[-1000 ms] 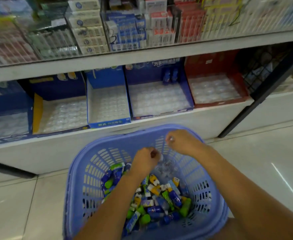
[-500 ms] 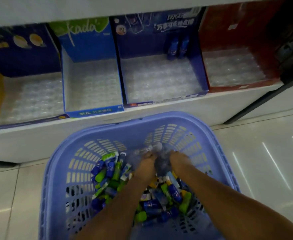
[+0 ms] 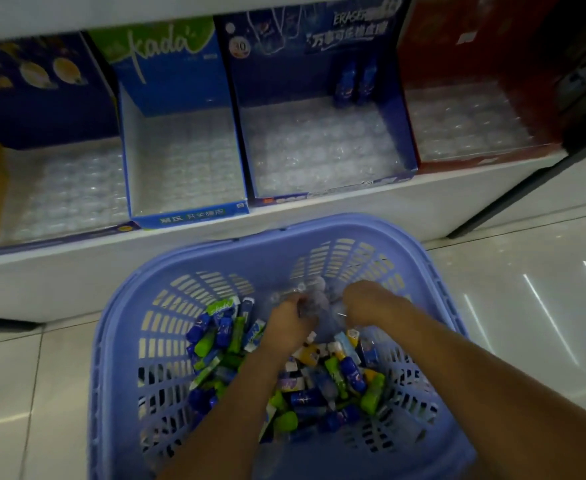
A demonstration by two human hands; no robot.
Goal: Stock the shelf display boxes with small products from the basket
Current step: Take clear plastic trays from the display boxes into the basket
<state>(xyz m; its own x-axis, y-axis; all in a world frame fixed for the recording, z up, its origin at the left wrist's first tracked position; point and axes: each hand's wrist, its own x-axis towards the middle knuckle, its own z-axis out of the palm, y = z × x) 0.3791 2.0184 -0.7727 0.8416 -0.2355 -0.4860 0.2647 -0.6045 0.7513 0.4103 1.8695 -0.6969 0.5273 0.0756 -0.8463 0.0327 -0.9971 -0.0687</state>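
Shelf (image 3: pixel 76 271): white, low, running across the far side.
Display boxes: four in a row on it, a dark blue box (image 3: pixel 42 109) at left, a blue Kada box (image 3: pixel 166 74), a dark blue eraser box (image 3: pixel 284 74), and a red box (image 3: pixel 457 57) at right.
Basket (image 3: pixel 111 327): lilac, slotted, near me on the floor tiles.
Small products (image 3: pixel 319 382): blue, green and yellow, heaped in the basket's near half.
My left hand (image 3: pixel 289 322): in the basket, fingers curled on a clear plastic piece (image 3: pixel 314 299).
My right hand (image 3: pixel 364 301): just beside it, curled on the same piece.
Two blue products (image 3: pixel 355 81): upright at the eraser box's far right.
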